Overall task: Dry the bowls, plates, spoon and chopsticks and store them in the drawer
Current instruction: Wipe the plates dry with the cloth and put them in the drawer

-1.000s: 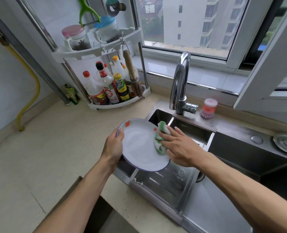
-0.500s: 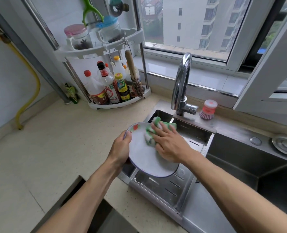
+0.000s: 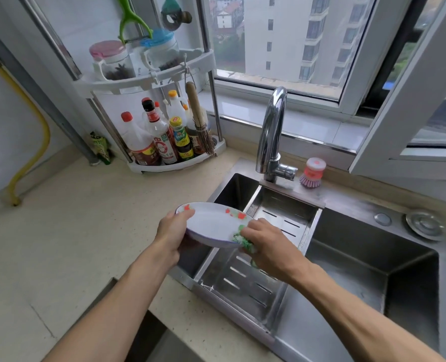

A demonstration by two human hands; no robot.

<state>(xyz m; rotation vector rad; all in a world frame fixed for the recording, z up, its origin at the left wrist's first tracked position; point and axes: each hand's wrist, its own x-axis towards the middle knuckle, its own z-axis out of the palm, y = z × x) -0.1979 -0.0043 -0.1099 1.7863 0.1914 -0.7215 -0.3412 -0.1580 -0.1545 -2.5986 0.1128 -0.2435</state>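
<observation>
A white plate (image 3: 211,222) with red and green marks and a dark rim is held nearly flat above the left end of the sink. My left hand (image 3: 171,231) grips its left edge, thumb on top. At the plate's right lower edge my right hand (image 3: 267,242) holds a green and white cloth (image 3: 242,238), which is bunched against the rim and partly hidden under my fingers. Beneath the plate lies a steel drain tray (image 3: 245,280) set in the sink. No bowls, spoon or chopsticks are in view.
A steel sink (image 3: 368,270) fills the right side, with a chrome tap (image 3: 270,134) and a red dish brush (image 3: 312,172) behind it. A corner rack (image 3: 149,82) of bottles and jars stands at the back left. A dark drawer opening (image 3: 149,338) shows below the beige counter (image 3: 60,231).
The plate has tipped from facing me to nearly flat. My right hand with the cloth slid from the plate's face down to its right lower edge.
</observation>
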